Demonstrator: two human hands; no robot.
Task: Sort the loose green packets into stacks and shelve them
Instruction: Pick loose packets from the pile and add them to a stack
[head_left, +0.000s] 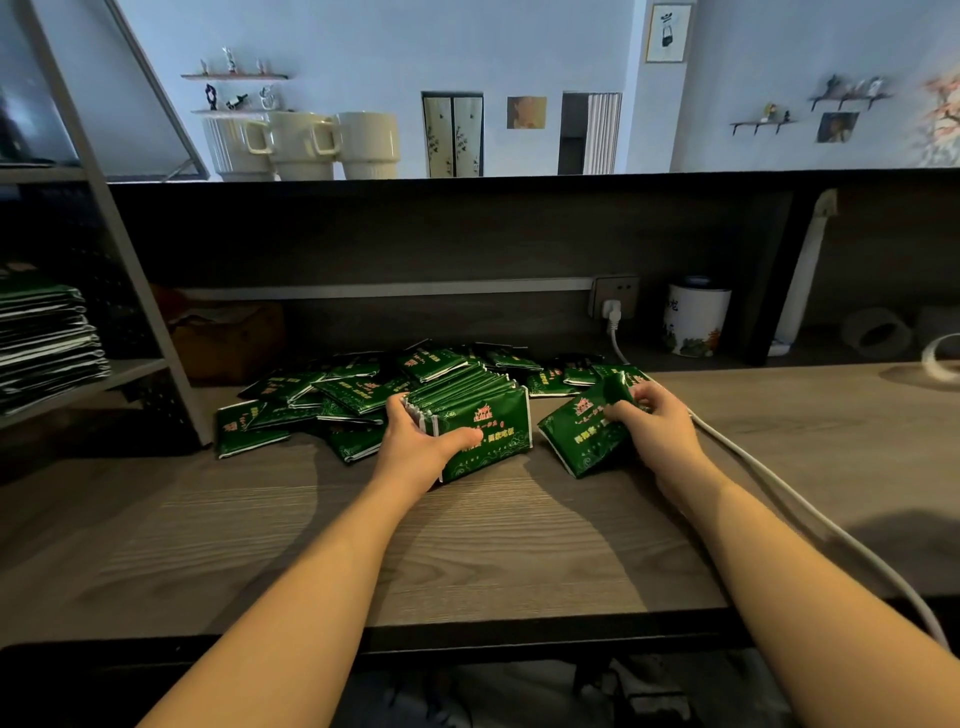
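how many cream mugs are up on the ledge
3, in a row on the ledge above the desk: left mug, middle mug, right mug. They overlap, so another behind them cannot be ruled out.

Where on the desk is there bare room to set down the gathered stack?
Bare wood lies between the desk's front edge and the gathered stack, and left of the left hand. Behind, loose packets crowd the surface; the white cable crosses right of the right hand.

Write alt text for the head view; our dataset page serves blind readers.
A person's left hand grips an upright stack of glossy green packets on a wood-grain desk, while the right hand pinches one loose green packet. More packets lie scattered behind.
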